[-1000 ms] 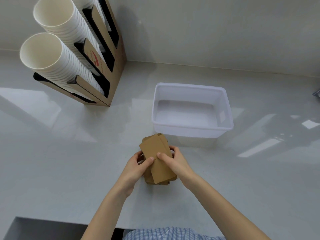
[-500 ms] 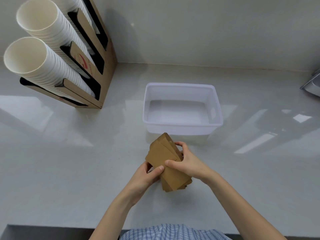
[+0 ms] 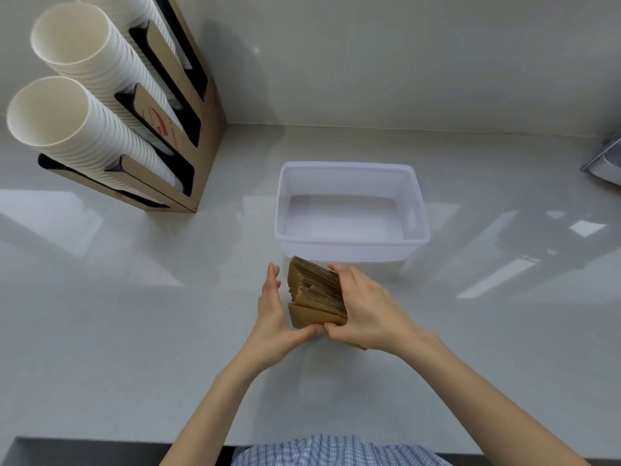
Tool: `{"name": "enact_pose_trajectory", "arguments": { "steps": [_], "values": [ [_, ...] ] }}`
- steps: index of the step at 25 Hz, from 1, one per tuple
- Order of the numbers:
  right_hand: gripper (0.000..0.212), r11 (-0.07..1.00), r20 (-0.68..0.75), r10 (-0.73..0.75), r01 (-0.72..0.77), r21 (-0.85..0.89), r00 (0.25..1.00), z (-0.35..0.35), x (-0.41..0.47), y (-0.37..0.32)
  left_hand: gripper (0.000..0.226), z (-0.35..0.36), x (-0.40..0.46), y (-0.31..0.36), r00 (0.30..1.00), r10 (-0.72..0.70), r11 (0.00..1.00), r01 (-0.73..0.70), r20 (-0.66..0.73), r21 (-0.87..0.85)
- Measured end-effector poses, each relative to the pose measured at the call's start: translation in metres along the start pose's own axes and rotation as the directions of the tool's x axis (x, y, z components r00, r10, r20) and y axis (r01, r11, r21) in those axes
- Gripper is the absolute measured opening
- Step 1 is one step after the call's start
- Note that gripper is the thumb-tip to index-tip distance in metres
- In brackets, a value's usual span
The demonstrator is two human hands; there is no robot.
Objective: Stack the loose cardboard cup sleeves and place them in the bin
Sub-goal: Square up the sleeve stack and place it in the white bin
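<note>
The cup sleeves (image 3: 316,294) are gathered but uneven, standing on edge on the table just before the empty bin (image 3: 349,243). Right hand (image 3: 366,311) pinches them; left hand (image 3: 272,307) is spread alongside. Squaring and binning remain.

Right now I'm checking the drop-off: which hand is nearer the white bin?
Right. The right hand grips the sleeve stack just below the bin's near wall; the left hand sits open, farther left.
</note>
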State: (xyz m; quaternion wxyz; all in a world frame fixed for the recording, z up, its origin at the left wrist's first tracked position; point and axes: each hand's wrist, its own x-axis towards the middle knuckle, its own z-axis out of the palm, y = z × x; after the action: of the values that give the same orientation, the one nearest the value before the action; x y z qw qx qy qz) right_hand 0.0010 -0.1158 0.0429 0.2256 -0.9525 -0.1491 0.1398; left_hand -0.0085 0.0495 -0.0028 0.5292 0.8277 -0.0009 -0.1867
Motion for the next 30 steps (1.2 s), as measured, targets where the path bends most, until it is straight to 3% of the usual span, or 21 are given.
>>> {"name": "enact_pose_trajectory", "arguments": {
  "steps": [4, 8, 14, 22, 25, 30],
  "values": [
    [0.08, 0.995, 0.03, -0.079, 0.081, -0.054, 0.996, 0.012, 0.002, -0.001, 0.114, -0.011, 0.006, -0.002, 0.994, 0.082, 0.993, -0.087, 0.071, 0.083],
    [0.08, 0.996, 0.073, -0.057, 0.061, -0.06, 0.996, 0.025, -0.003, 0.007, 0.101, -0.007, 0.005, -0.011, 0.986, 0.139, 0.979, -0.151, 0.088, 0.139],
    [0.089, 0.999, 0.077, -0.019, 0.022, -0.039, 0.997, 0.027, -0.004, 0.015, 0.083, -0.008, 0.008, -0.017, 0.989, 0.114, 0.982, -0.127, 0.097, 0.14],
    [0.12, 0.955, 0.127, 0.135, -0.163, 0.247, 0.983, 0.025, -0.033, 0.047, 0.082, -0.009, 0.01, -0.016, 0.985, 0.132, 0.974, -0.15, 0.113, 0.172],
    [0.116, 0.935, 0.132, 0.16, -0.193, 0.296, 0.978, 0.038, -0.034, 0.052, 0.083, -0.008, 0.009, -0.017, 0.983, 0.13, 0.973, -0.151, 0.128, 0.176],
    [0.109, 0.891, 0.021, 0.204, -0.194, 0.411, 0.979, 0.049, -0.022, 0.048, 0.08, -0.008, 0.008, -0.018, 0.975, 0.151, 0.959, -0.184, 0.165, 0.214]
  ]
}}
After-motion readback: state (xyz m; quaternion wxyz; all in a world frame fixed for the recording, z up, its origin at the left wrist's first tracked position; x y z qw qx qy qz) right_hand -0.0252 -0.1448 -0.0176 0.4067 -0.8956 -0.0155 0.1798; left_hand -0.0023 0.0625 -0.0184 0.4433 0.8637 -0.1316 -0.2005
